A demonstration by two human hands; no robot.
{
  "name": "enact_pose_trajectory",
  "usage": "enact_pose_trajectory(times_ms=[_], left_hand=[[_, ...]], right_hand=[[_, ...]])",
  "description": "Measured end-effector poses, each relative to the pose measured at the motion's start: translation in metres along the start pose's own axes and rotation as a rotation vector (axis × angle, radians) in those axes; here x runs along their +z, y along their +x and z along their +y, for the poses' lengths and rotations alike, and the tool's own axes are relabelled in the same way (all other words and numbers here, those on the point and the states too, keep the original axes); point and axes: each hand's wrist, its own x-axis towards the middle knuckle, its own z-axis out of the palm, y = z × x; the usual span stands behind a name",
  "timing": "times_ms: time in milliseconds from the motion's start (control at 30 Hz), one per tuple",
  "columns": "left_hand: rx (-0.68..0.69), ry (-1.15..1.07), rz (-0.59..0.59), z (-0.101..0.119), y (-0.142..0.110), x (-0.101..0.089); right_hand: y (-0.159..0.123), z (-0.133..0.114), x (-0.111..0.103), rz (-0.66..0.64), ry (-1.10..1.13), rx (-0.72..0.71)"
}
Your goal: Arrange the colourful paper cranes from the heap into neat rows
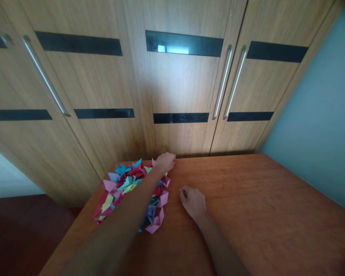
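Observation:
A pile of small origami figures [129, 180] in pink, red, blue, yellow and green lies at the left of the wooden table. Across it stretches my left arm. My left hand [166, 161] is closed at the pile's far right corner, with a bit of red folded paper [175, 162] showing at its fingertips. Pink paper boats line the pile's right edge, one of them [156, 223] nearest to me. My right hand [193, 201] rests on the tabletop to the right of the pile, its fingers curled in and nothing visible in them. My left forearm hides part of the pile.
The brown wooden table [247, 199] reaches back to a wooden wardrobe [178, 84] with long metal handles and dark strips. A pale blue wall [319, 134] borders the right side. Dark floor [25, 230] shows beyond the table's left edge.

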Motion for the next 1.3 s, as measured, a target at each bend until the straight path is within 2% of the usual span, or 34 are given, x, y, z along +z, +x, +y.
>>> enact_pose_trajectory(times_ms=[100, 167, 267, 333, 433, 533, 700, 800, 900, 967, 1067, 1300], left_hand=[[0.003, -0.018, 0.039, -0.001, -0.010, -0.019], [0.009, -0.034, 0.067, -0.006, -0.025, -0.035], [0.027, -0.078, 0.120, -0.019, -0.062, -0.054], [0.049, -0.156, 0.178, -0.031, -0.095, -0.058], [0.053, -0.228, 0.290, -0.051, -0.147, -0.048], [0.031, -0.239, 0.432, -0.068, -0.194, -0.025], [0.064, -0.210, 0.577, -0.084, -0.244, 0.007], [0.055, -0.204, 0.614, -0.084, -0.256, 0.015], [0.050, -0.231, 0.629, -0.080, -0.260, 0.016], [0.043, -0.253, 0.646, -0.077, -0.260, 0.015], [0.035, -0.279, 0.657, -0.074, -0.260, 0.013], [0.039, -0.312, 0.643, -0.073, -0.262, 0.013]], right_hand=[[-0.001, 0.000, -0.002, -0.012, 0.021, 0.007], [-0.001, 0.001, -0.001, -0.002, 0.060, 0.006], [-0.001, 0.001, 0.006, 0.058, 0.214, -0.029], [0.002, -0.001, 0.014, 0.101, 0.359, -0.064], [0.009, -0.010, 0.028, 0.134, 0.516, -0.097], [0.020, -0.028, 0.039, 0.169, 0.579, -0.142], [0.037, -0.072, 0.052, 0.209, 0.703, -0.186], [0.040, -0.094, 0.057, 0.198, 0.747, -0.172], [0.043, -0.100, 0.059, 0.197, 0.737, -0.198], [0.047, -0.095, 0.058, 0.218, 0.719, -0.186], [0.060, -0.079, 0.055, 0.248, 0.676, -0.094], [0.086, -0.055, 0.057, 0.159, 0.587, -0.029]])
